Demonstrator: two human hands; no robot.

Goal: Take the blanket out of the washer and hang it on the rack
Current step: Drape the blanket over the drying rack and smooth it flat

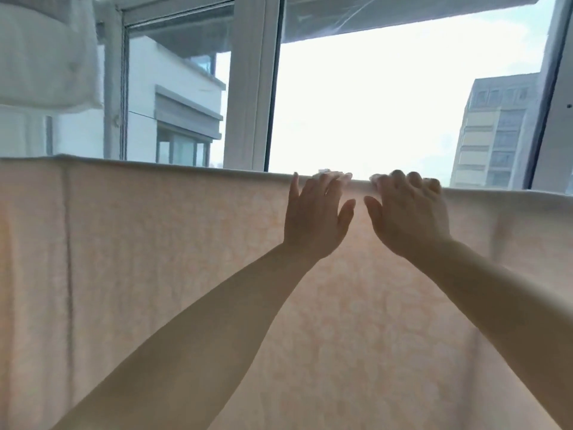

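Observation:
A pale peach blanket [155, 259] hangs spread across the whole width of the view, its folded top edge running from left to right at about mid height. The rack bar is hidden under that fold. My left hand [316, 215] and my right hand [409, 212] are raised side by side near the middle of the top edge. Both have straight, spread fingers, with the fingertips touching the fold. Neither hand grips the cloth.
Behind the blanket is a large window with a white frame [251, 88]; buildings stand outside. A white garment [46, 51] hangs at the upper left, above the blanket's edge.

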